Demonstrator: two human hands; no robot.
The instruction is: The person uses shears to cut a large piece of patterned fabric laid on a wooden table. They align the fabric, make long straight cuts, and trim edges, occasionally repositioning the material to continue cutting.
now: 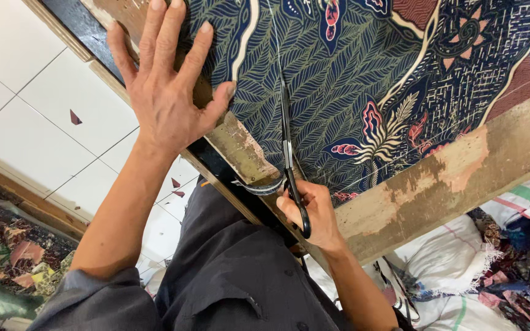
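the right hand (314, 211) grips the scissors (288, 153), cutting the cloth (369, 67); the left hand (167, 92), fingers spread flat, holds it down, and if it slips the cut may go crooked

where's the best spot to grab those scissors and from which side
Judging by their pose, by the black handle loops at the near end, coming from the table's near edge. The scissors lie with blades pointing away into the patterned cloth, loops toward the person, where the right hand already grips them. The left hand presses flat on the cloth's edge, clear of the blades.
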